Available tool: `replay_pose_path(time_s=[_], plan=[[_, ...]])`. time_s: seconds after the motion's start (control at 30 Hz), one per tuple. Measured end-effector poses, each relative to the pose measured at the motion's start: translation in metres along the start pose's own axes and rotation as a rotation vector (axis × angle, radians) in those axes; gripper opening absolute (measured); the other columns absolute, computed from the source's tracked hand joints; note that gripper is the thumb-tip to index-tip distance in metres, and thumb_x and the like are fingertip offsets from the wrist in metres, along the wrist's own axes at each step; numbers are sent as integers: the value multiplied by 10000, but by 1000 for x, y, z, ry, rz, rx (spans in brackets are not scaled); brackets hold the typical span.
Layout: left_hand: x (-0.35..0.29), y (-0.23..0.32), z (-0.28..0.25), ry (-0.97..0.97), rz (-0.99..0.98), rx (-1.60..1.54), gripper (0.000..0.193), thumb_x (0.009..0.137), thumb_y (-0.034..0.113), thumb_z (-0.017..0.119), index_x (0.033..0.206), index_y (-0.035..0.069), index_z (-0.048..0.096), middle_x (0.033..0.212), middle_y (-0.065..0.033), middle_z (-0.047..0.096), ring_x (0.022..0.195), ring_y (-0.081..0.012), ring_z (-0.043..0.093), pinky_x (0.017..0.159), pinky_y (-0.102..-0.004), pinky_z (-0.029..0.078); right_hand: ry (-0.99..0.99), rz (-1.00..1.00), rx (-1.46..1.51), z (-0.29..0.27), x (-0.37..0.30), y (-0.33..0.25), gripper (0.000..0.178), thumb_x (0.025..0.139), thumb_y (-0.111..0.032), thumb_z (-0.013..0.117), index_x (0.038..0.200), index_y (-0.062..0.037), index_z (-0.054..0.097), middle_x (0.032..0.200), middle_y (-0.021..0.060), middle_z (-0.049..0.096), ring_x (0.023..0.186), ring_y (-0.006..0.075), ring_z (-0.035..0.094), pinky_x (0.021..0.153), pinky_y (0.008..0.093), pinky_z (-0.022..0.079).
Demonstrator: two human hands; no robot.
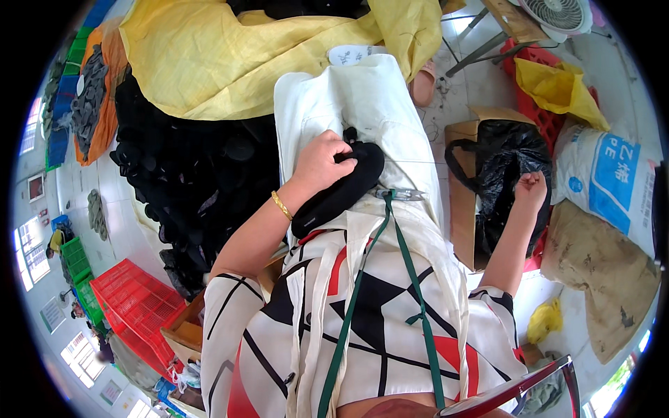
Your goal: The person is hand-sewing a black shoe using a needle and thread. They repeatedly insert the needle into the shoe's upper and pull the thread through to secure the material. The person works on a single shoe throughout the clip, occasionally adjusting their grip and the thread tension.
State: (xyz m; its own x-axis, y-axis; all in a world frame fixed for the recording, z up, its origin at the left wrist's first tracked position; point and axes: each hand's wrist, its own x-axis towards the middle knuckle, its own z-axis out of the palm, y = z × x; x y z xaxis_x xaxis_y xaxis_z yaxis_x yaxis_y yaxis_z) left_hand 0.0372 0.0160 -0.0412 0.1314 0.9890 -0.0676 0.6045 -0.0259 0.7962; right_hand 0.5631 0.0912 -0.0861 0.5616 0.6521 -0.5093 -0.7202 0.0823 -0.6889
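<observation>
A black, shoe-shaped soft fabric piece point(345, 188) rests across the white apron cloth point(390, 97) on my lap. My left hand point(322, 164) is closed on its upper edge, with thumb and fingers pinched together. To the right, my right hand point(531, 189) is raised over a cardboard box lined with a black plastic bag point(498, 150); its fingers are closed, and what they hold, if anything, is too small to see. A thin dark line like a thread runs from the black piece toward the right. Metal snips point(401, 195) hang from a green cord point(355, 279) at my waist.
A large heap of black pieces point(195, 167) lies at left, partly under a yellow cloth point(209, 56). Red crates point(136, 306) stand lower left. At right are a white printed sack point(599, 174), a brown sack point(599, 272) and a fan point(557, 14).
</observation>
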Motion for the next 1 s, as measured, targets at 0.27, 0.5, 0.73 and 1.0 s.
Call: replay_pose_path(time_s=[0.27, 0.5, 0.73, 1.0], plan=[[4, -17, -2, -100, -58, -121, 222, 845, 218, 747, 851, 2, 700, 813, -109, 623, 715, -229, 605, 653, -345, 479, -616, -53, -711, 67, -116, 93, 204, 960, -46, 626, 1164, -49, 619, 917, 25, 608, 807, 129, 629, 785, 304, 564], [0, 12, -18, -22, -104, -45, 265, 856, 269, 745, 880, 9, 705, 781, -126, 630, 674, -245, 614, 629, -362, 484, -1471, -842, -1441, 101, -205, 155, 132, 832, -142, 713, 906, -45, 662, 845, 129, 627, 766, 330, 630, 687, 423, 519], [-6, 40, -6, -244, -282, -7, 346, 858, 300, 755, 738, -20, 696, 671, -114, 676, 588, -186, 613, 570, -336, 483, -1442, -607, -1160, 102, -256, 150, 112, 808, -94, 731, 849, -55, 635, 779, 122, 600, 735, 326, 619, 651, 419, 520], [-13, 15, -11, -213, -687, -881, 147, 885, 180, 732, 925, 47, 684, 836, -40, 703, 570, -75, 553, 492, -214, 447, -1336, -77, -1225, 118, -257, 141, 161, 932, -68, 655, 1085, -17, 642, 866, 98, 685, 796, 154, 685, 724, 279, 530]])
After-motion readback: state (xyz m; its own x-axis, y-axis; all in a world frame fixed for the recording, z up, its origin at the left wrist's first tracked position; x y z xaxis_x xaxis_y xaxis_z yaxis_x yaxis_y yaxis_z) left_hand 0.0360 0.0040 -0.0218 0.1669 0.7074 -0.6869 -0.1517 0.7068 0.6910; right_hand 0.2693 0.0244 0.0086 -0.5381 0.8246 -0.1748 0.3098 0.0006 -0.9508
